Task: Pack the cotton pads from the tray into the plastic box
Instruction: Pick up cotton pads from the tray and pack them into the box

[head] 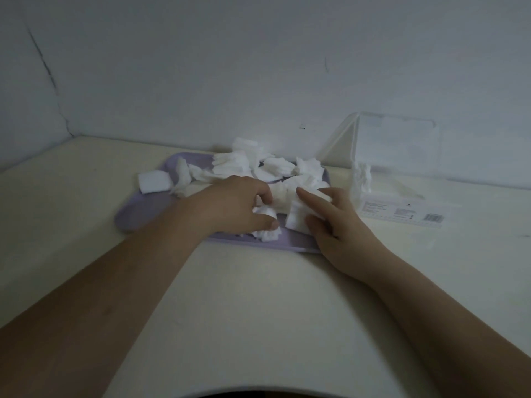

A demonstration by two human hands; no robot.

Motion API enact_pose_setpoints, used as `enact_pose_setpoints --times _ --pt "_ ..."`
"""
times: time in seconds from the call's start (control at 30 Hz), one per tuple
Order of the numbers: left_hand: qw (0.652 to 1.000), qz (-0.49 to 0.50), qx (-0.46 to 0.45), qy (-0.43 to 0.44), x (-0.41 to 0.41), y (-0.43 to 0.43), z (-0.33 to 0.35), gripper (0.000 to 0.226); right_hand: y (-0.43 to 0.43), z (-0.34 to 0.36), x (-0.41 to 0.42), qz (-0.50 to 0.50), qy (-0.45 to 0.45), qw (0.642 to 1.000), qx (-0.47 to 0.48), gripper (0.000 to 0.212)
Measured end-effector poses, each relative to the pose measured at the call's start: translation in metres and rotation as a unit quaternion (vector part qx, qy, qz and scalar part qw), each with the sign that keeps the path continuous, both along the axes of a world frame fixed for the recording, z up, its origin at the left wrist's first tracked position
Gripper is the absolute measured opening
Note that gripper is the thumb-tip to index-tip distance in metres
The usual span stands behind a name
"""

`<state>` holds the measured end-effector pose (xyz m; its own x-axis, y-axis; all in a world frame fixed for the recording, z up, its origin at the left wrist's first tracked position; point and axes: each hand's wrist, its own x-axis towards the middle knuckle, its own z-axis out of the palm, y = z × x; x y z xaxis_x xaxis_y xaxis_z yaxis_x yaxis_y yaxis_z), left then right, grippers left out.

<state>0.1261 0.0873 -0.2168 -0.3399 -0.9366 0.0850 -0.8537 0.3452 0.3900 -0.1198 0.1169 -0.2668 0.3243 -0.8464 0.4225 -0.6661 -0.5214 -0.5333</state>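
Head view, we list: lilac tray [138, 216] on our desk [258, 297], heaped with loose white cotton pads [232, 165]; one pad [153, 182] lies off its left edge. Left hand [238, 208] curls over a bunch [267, 232] at the tray's near side. Right hand [336, 222] grips a small stack [296, 216] just beside it, forefinger straight. Clear box [402, 156] stands right of the tray, a wad [362, 176] inside.

Left hand [235, 205], right hand [336, 228]: fingers [311, 201] curled
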Motion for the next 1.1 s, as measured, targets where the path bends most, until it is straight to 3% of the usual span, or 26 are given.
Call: enact_pose_setpoints --times 0.17,0.37,0.53,0.63,0.73,0.9,0.97,1.1 --pt "1.000 0.009 -0.020 0.015 0.000 -0.001 0.001 0.038 0.003 0.005 0.000 -0.022 -0.035 0.999 0.006 0.070" --pt "0.982 -0.049 0.054 0.175 0.014 -0.007 0.020 0.048 0.004 0.010 -0.001 -0.096 -0.085 0.991 0.047 0.074" --pt "0.987 -0.064 0.069 0.132 0.019 -0.006 0.022 0.022 0.004 0.010 0.000 -0.107 -0.089 0.989 0.051 0.068" --pt "0.991 -0.028 0.032 0.123 0.019 -0.004 0.028 0.020 0.004 0.010 -0.001 -0.117 -0.094 0.987 0.062 0.067" --pt "0.970 -0.048 0.036 0.234 0.020 0.001 0.040 0.032 0.004 0.010 -0.001 -0.117 -0.099 0.986 0.064 0.067" --pt "0.900 -0.102 0.075 0.418 -0.003 0.008 0.030 0.020 0.006 0.012 0.000 -0.115 -0.111 0.985 0.071 0.069" --pt "0.888 -0.079 0.093 0.443 -0.016 0.010 0.016 0.017 0.005 0.013 -0.001 -0.116 -0.119 0.983 0.076 0.067" --pt "0.901 -0.062 0.118 0.412 -0.029 0.013 -0.001 0.013 0.006 0.016 -0.002 -0.108 -0.145 0.979 0.095 0.064"
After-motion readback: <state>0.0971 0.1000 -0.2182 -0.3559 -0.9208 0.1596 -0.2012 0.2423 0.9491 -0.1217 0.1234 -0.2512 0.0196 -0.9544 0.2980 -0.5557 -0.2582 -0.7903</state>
